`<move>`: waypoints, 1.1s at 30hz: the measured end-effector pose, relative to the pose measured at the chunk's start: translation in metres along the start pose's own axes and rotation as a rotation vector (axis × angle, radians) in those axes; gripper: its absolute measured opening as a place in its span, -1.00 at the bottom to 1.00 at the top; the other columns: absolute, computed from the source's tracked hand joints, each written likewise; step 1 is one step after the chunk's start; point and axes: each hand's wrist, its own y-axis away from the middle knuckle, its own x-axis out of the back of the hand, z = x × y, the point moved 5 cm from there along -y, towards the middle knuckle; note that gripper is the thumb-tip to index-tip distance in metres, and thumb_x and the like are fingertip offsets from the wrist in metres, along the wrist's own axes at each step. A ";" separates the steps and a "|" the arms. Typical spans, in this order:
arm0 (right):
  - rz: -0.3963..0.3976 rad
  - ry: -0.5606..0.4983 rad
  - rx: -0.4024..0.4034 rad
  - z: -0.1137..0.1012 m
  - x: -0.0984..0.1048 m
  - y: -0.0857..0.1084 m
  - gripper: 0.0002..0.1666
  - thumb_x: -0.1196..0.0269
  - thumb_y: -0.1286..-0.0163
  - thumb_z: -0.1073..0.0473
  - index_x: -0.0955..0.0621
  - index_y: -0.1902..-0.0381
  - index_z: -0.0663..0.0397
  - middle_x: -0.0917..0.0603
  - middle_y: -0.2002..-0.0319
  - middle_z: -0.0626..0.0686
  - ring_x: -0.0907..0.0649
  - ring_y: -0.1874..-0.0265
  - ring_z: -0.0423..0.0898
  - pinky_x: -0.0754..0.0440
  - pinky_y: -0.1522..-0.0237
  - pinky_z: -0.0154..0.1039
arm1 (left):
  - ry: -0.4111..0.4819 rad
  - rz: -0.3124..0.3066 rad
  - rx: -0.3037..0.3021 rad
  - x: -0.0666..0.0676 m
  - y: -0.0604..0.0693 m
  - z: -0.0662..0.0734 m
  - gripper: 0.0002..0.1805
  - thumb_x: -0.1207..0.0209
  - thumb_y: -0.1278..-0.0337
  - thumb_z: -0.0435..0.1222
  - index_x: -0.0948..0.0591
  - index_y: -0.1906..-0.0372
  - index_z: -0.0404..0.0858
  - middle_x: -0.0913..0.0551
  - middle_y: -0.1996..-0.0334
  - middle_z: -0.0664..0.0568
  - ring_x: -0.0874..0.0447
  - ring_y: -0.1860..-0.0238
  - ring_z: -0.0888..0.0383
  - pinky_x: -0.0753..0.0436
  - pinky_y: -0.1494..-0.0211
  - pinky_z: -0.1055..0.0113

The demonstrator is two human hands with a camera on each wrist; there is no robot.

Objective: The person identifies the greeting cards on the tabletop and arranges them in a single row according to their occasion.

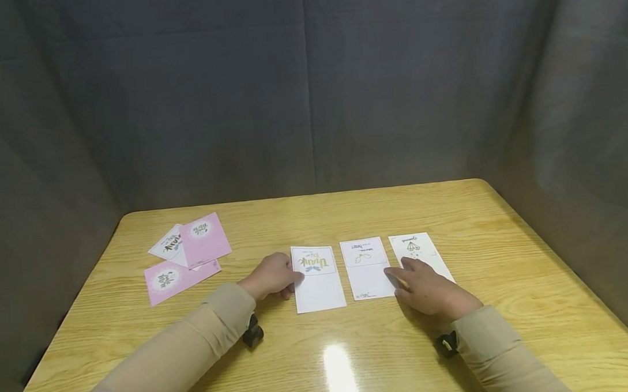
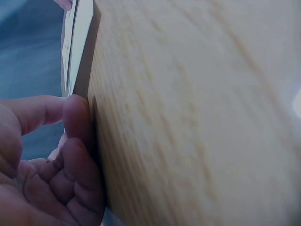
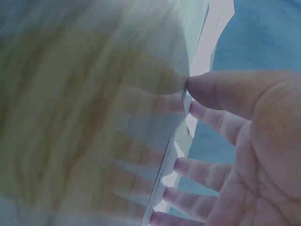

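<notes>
Near the table's middle, my left hand pinches the left edge of a white "Thank you" card. Its other fingers are curled beside that edge in the left wrist view. Right of this card lies a white card with a gold drawing and "heart" lettering. My right hand touches its right edge with thumb and index finger, the fingers spread and fairly straight. The remaining fingertips rest on the white card with a diamond drawing, partly covered by the hand.
Two pink cards, one upper and one lower, lie at the table's left, overlapping another white "Thank you" card. A dark curtain surrounds the wooden table at the back and sides. Light glares near the front.
</notes>
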 end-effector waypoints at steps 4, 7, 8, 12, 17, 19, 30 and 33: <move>0.007 -0.004 -0.004 0.001 0.000 -0.001 -0.43 -0.24 -0.48 0.16 -0.51 -0.38 0.25 -0.31 -0.35 0.63 -0.31 -0.35 0.58 -0.31 -0.30 0.42 | -0.032 -0.002 -0.014 0.000 -0.001 -0.001 -0.77 -0.24 -0.25 -0.37 -0.49 0.49 -0.31 -0.66 0.58 -0.06 -0.62 0.66 0.15 -0.53 0.54 0.37; 0.011 -0.009 -0.008 0.001 0.000 0.000 -0.43 -0.23 -0.48 0.14 -0.52 -0.38 0.23 -0.32 -0.34 0.63 -0.32 -0.34 0.59 -0.32 -0.28 0.43 | -0.013 -0.018 -0.011 0.001 0.000 -0.002 -0.75 -0.25 -0.26 -0.36 -0.50 0.52 -0.31 -0.67 0.59 -0.07 -0.63 0.65 0.14 -0.58 0.52 0.35; 0.014 -0.012 -0.007 0.001 0.000 0.000 -0.44 -0.23 -0.49 0.14 -0.53 -0.38 0.22 -0.32 -0.35 0.62 -0.33 -0.33 0.59 -0.32 -0.28 0.43 | 0.003 -0.026 -0.009 0.001 0.000 -0.002 -0.73 -0.25 -0.27 -0.36 -0.50 0.53 -0.31 -0.67 0.59 -0.07 -0.64 0.65 0.14 -0.60 0.51 0.34; 0.057 -0.008 0.003 0.002 0.002 0.000 -0.46 -0.23 -0.48 0.12 -0.56 -0.36 0.17 -0.35 -0.34 0.59 -0.37 -0.29 0.60 -0.37 -0.23 0.44 | -0.039 -0.031 -0.058 0.001 0.004 0.004 -0.72 -0.26 -0.33 -0.33 -0.51 0.50 -0.32 -0.64 0.59 -0.05 -0.61 0.63 0.16 -0.60 0.47 0.34; 0.110 0.006 0.033 -0.001 0.008 -0.001 -0.48 -0.27 -0.47 0.12 -0.57 -0.33 0.16 -0.38 -0.34 0.55 -0.42 -0.26 0.57 -0.41 -0.21 0.41 | -0.434 0.000 -0.352 -0.005 0.020 0.031 -0.79 -0.26 -0.34 -0.26 -0.61 0.11 -0.34 -0.65 0.33 -0.07 -0.61 0.34 0.07 -0.61 0.19 0.17; 0.120 0.008 0.044 -0.003 0.010 -0.003 -0.49 -0.26 -0.48 0.13 -0.58 -0.33 0.16 -0.39 -0.33 0.54 -0.43 -0.26 0.55 -0.41 -0.23 0.40 | -0.552 -0.035 -0.458 -0.013 0.028 0.041 -0.65 -0.28 -0.33 -0.23 -0.63 -0.11 -0.32 -0.66 0.08 -0.15 -0.63 0.09 -0.04 -0.61 -0.05 0.05; 0.144 0.006 0.108 -0.013 0.008 -0.006 -0.54 -0.21 -0.51 0.18 -0.60 -0.30 0.19 -0.48 -0.29 0.47 -0.47 -0.28 0.45 -0.41 -0.27 0.35 | -0.746 -0.216 -0.465 -0.031 0.036 0.040 -0.45 -0.19 -0.44 0.01 -0.53 -0.43 -0.05 -0.31 -0.51 -0.23 -0.20 -0.52 -0.26 -0.26 -0.46 -0.24; 0.151 0.018 0.119 -0.020 0.004 -0.006 -0.55 -0.20 -0.52 0.17 -0.61 -0.29 0.19 -0.50 -0.27 0.45 -0.49 -0.27 0.42 -0.41 -0.28 0.33 | -0.729 -0.218 -0.467 -0.031 0.037 0.038 -0.44 -0.18 -0.44 0.02 -0.52 -0.43 -0.07 -0.32 -0.50 -0.25 -0.19 -0.52 -0.26 -0.24 -0.46 -0.26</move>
